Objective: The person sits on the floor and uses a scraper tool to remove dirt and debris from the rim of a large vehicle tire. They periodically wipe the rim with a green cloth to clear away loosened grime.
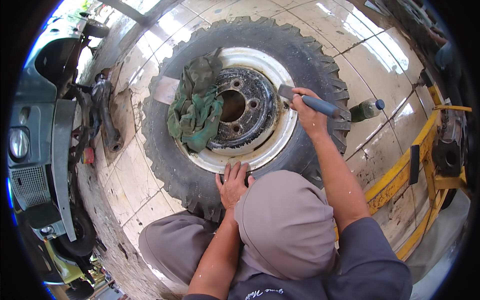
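Observation:
A large off-road tyre (187,42) lies flat in front of me, with a white-edged wheel rim (280,127) and a black, worn centre (250,82) with bolt holes. In my right hand (311,116) is a scraper (320,106) with a blue-grey handle. Its flat blade sits at the rim's upper right edge. My left hand (233,186) rests with spread fingers on the tyre and the rim's near edge, holding nothing. A crumpled green rag (194,107) is draped over the left part of the rim, partly hiding the centre hole.
A flat pinkish piece (167,91) lies on the tyre beside the rag. Right of the tyre lies a bottle (364,111) with a blue cap. A yellow metal frame (400,175) stands at the right. Rusty metal parts (104,107) and a parked vehicle (35,145) are at the left.

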